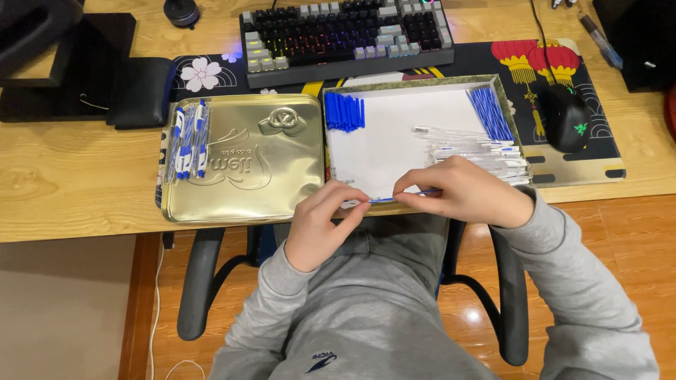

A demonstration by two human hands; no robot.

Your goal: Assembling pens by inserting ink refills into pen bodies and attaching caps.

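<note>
My left hand (320, 225) and my right hand (461, 190) meet at the front edge of a white-lined tray (394, 151). Between them they pinch a thin blue pen refill (401, 198) held level, the left fingertips on a clear pen barrel at its left end. In the tray lie a bunch of blue caps (343, 111) at the back left, a bunch of blue refills (489, 111) at the back right, and a heap of clear pen barrels (472, 144) just beyond my right hand.
A gold tin lid (246, 162) lies left of the tray with several finished blue-and-clear pens (190, 139) on its left side. Behind are a backlit keyboard (345, 32), a black mouse (565, 116) on a patterned mat, and a black pad (141, 90) at the left.
</note>
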